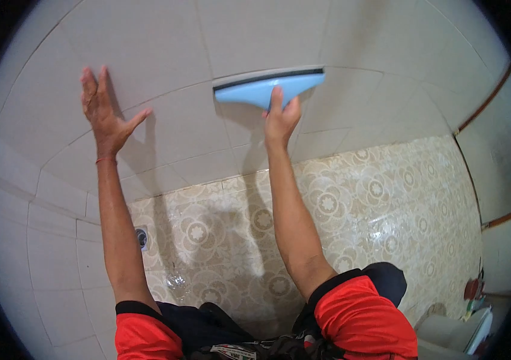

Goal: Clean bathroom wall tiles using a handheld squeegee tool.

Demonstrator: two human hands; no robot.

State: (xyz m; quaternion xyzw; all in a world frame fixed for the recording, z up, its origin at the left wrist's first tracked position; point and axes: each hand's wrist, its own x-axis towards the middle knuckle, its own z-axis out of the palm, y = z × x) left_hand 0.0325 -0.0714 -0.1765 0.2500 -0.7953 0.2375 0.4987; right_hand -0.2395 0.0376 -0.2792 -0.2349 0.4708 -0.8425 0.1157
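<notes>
My right hand (281,118) grips the handle of a light blue squeegee (248,95), thumb laid along its back. The squeegee's black rubber blade (269,77) faces up the picture, along or close to the pale tiled wall (156,40); whether its whole length touches cannot be told. To the left, my left hand (106,112) is spread with fingers and thumb apart, holding nothing. Its fingertips are at the wall tiles, and a red thread circles the wrist.
Below the wall lies a patterned tile floor (327,204) with wet, shiny patches. A floor drain (142,237) sits near the left corner. At the right stands a door (492,166) with brown edging, and a toilet (453,330) occupies the lower right.
</notes>
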